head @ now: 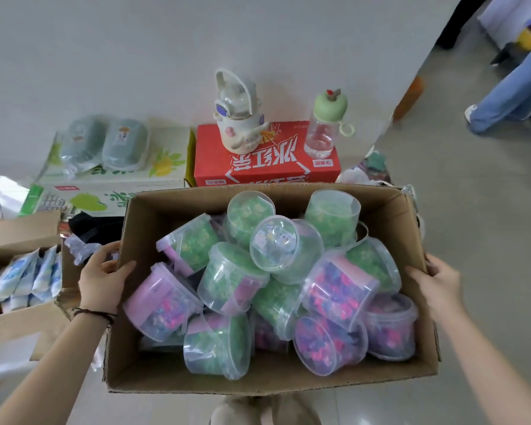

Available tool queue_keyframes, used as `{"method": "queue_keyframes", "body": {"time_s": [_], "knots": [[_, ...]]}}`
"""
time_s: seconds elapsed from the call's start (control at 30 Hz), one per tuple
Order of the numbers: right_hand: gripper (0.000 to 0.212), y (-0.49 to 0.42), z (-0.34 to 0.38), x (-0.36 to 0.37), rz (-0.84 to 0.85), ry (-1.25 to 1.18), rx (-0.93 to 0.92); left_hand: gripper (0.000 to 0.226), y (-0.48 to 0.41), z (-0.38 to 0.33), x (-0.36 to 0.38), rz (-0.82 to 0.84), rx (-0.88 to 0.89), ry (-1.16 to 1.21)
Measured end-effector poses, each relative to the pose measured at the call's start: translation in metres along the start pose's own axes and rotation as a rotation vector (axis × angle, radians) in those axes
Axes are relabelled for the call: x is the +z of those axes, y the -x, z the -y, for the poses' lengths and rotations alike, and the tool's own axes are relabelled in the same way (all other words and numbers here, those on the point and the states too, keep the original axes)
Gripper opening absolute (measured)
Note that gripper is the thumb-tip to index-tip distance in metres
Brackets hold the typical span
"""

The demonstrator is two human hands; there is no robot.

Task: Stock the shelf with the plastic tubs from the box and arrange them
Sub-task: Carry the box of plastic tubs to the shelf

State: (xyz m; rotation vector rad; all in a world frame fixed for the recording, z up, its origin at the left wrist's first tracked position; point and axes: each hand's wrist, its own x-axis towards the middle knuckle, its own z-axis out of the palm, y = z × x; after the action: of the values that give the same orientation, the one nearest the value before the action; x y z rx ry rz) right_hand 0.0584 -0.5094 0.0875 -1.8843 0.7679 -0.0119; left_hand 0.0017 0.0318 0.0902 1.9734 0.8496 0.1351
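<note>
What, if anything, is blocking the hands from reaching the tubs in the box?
Nothing visible. The box is open on top, and the tubs lie piled loose and uncovered. The left hand and right hand both grip the box's side walls. No shelf is in view.

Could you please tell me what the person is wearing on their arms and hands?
Both forearms are bare, with no sleeves in view. The left hand and right hand wear no gloves. A thin dark cord bracelet circles the left wrist; the right wrist wears nothing that shows.
</note>
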Motion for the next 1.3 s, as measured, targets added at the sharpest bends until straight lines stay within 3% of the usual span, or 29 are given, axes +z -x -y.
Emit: {"method": "queue_keyframes", "body": {"time_s": [0.27,0.7,0.83,0.93,1.03,1.17,1.3], "knots": [[0.055,0.057,0.007,-0.052,-0.165,-0.062,0.065,0.043,-0.002,-0.055,0.007,0.115,0.082,0.008],[0.055,0.178,-0.098,-0.174,-0.583,-0.309,0.269,0.048,0.047,-0.135,0.11,0.477,0.266,-0.182],[0.05,0.234,-0.145,-0.217,-0.714,-0.333,0.308,0.049,0.097,-0.164,0.157,0.571,0.369,-0.25],[0.026,0.282,-0.177,-0.249,-0.783,-0.287,0.337,0.046,0.141,-0.179,0.195,0.684,0.505,-0.302],[0.017,0.333,-0.187,-0.278,-0.881,-0.291,0.354,0.045,0.196,-0.192,0.234,0.773,0.582,-0.339],[0.059,0.392,-0.217,-0.323,-0.984,-0.322,0.438,0.039,0.279,-0.2,0.285,0.879,0.685,-0.372],[0.047,0.445,-0.25,-0.37,-1.105,-0.386,0.475,0.041,0.364,-0.205,0.331,1.004,0.706,-0.413]]}}
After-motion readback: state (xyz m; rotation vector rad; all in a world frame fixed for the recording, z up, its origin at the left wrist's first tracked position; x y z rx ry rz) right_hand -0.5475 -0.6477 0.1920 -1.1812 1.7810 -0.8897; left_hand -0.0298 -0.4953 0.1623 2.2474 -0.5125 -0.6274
